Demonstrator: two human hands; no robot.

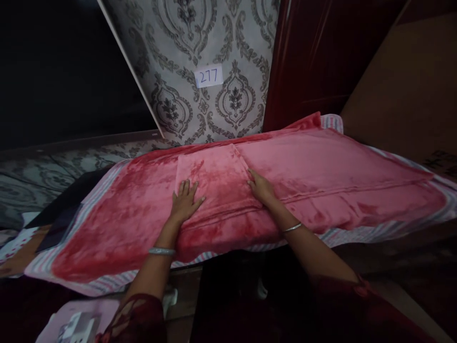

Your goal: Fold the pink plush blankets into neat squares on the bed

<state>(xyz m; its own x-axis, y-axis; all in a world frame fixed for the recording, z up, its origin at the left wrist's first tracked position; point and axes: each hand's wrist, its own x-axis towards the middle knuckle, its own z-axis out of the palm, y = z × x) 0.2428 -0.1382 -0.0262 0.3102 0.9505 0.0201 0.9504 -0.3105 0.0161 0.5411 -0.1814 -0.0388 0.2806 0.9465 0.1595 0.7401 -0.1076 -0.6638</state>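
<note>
A pink-red plush blanket (310,162) lies spread along a long surface, with part of it folded over into layers. Near its middle is a smaller folded panel (216,178) with straight edges. My left hand (183,202) rests palm down on the left part of this panel, fingers spread. At the panel's right edge, my right hand (262,188) touches the plush, its fingers pointing left and apart. Some of the right hand's fingers are partly hidden, but nothing shows gripped in it. Both wrists wear a bangle.
Beneath the blanket is a striped cloth (103,286). A large black screen (71,71) stands at the back left, and a dark red glossy panel (314,57) at the back right. A cardboard box (407,85) is at right. Numbered paper (209,76) is on the patterned wall.
</note>
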